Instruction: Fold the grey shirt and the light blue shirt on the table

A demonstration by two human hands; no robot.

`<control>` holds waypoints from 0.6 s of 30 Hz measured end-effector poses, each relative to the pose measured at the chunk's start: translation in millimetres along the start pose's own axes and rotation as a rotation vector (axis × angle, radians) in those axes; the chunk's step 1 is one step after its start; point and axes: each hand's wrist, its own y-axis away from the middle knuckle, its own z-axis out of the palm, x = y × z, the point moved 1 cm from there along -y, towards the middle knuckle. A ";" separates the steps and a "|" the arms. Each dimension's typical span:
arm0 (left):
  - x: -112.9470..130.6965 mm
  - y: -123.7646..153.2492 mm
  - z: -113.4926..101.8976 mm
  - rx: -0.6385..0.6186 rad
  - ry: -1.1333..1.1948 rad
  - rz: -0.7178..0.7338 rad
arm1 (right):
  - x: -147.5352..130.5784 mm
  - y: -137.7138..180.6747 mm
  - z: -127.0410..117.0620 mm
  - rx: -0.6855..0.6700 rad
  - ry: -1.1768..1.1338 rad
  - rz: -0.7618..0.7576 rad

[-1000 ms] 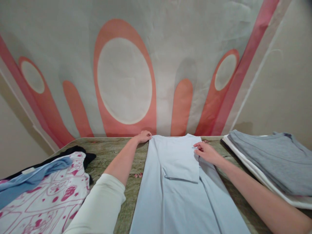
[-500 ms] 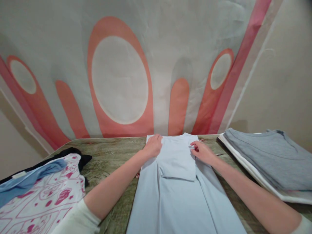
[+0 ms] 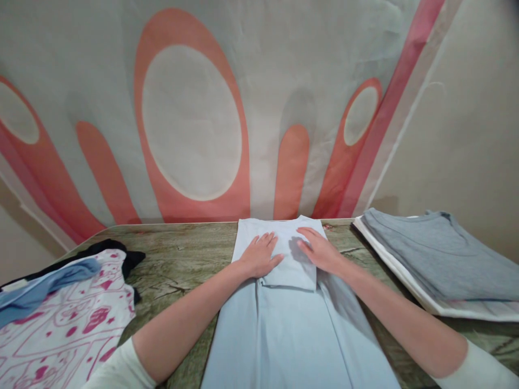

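Note:
A light blue garment [image 3: 295,329] lies lengthwise before me, its sides turned inward and a smaller panel folded down over its far part. Its exact kind I cannot tell. My left hand [image 3: 261,256] rests flat on the left of that folded panel, fingers stretched toward the far edge. On the right side of the panel is my right hand [image 3: 318,249], fingers extended inward, with a shadow beneath the palm; whether all of it touches the cloth is unclear. Neither hand grips anything.
A wood-patterned table [image 3: 182,248] carries everything. To the right sits a stack of folded shirts, a grey one [image 3: 441,254] on top. At left lie a white garment with pink print [image 3: 81,319], a blue cloth [image 3: 52,286] and black cloth. A patterned backdrop [image 3: 263,108] stands behind.
Both hands have moved from the panel's far side edges inward and nearer to me. The right fingers, curled at the edge before, are now stretched out. The view has shifted slightly.

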 end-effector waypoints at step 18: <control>-1.3 0.3 0.3 0.008 -0.013 -0.007 | 25.5 12.2 3.1 -0.248 0.341 0.359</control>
